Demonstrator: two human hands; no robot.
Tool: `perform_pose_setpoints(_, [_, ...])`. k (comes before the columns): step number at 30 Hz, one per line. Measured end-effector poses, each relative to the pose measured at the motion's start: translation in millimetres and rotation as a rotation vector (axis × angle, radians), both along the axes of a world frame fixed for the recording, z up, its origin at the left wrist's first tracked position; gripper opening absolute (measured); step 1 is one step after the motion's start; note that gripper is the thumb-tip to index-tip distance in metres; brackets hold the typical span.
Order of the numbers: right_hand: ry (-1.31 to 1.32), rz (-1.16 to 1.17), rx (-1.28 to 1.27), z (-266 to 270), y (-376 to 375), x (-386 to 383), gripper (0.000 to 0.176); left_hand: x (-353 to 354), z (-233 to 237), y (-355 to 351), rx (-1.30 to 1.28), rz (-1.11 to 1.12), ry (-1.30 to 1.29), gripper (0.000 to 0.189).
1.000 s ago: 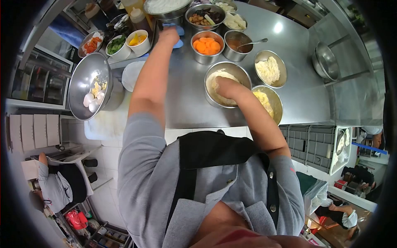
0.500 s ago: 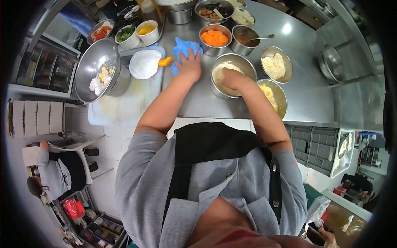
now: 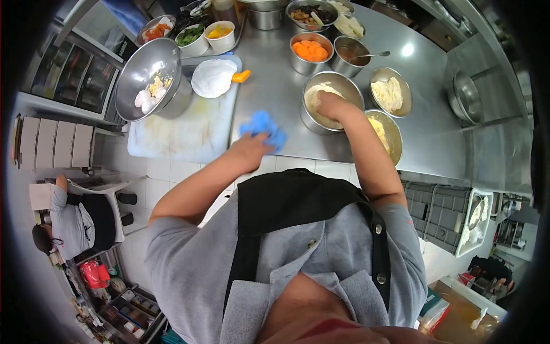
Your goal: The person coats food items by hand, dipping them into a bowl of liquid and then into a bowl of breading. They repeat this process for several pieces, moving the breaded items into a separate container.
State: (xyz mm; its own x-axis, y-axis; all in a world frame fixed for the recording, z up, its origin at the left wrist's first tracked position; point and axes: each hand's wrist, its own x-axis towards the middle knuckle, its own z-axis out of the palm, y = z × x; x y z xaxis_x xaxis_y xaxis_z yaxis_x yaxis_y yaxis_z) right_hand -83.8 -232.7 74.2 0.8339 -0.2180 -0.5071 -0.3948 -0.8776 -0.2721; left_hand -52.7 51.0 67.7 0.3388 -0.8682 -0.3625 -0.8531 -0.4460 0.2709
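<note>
My left hand [image 3: 250, 151] grips a crumpled blue cloth [image 3: 264, 129] at the front edge of the steel counter, right of the cutting board; both look slightly blurred. My right hand [image 3: 331, 106] reaches down into a steel bowl [image 3: 353, 92] of pale powdery stuff [image 3: 314, 94]. Its fingertips are hidden there, so their grip does not show. Just right of that hand stands a bowl of yellow shredded food [image 3: 379, 135]. Behind it is another bowl of pale yellow food [image 3: 388, 94].
A white cutting board [image 3: 177, 135] carries a white disc [image 3: 212, 78] with an orange handle and a large steel bowl [image 3: 130, 74] with eggs. Containers of orange slices [image 3: 311, 51] and brown liquid with a spoon [image 3: 371, 55] stand behind. A person [image 3: 74, 221] sits at left.
My left hand has pulled the blue cloth toward me, from the back of the counter to its front edge. My right hand stays in the same bowl. The whole view has shifted slightly.
</note>
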Motion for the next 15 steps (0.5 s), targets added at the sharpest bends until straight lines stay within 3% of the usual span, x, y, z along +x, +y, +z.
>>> perform_pose_setpoints(2, [0.003, 0.003, 0.016, -2.6, -2.9, -1.0, 0.041, -3.7, 32.7, 25.3, 0.358, -0.201, 0.067, 0.046])
perform_pose_setpoints(5, [0.015, 0.008, 0.023, -5.0, -3.8, 0.1, 0.043, 23.6, 59.7, 32.9, 0.255, -0.052, 0.376, 0.042])
perform_pose_setpoints(7, [0.009, 0.001, 0.017, -2.9, -0.7, 0.1, 0.041, 45.7, 85.8, 15.0, -0.127, 0.056, 0.274, 0.043])
perform_pose_setpoints(9, [-0.012, -0.020, -0.001, 3.4, 4.0, -1.9, 0.038, 79.2, 84.6, -17.6, -0.477, 0.184, 0.014, 0.042])
perform_pose_setpoints(11, [-0.006, -0.017, -0.004, -1.4, 2.7, -0.7, 0.038, 130.2, 81.6, -63.3, -0.474, 0.347, -0.090, 0.047])
perform_pose_setpoints(15, [-0.002, 0.001, -0.006, -2.8, 0.9, -1.0, 0.041, 230.7, 30.5, -144.0, -0.340, 0.571, -0.137, 0.048])
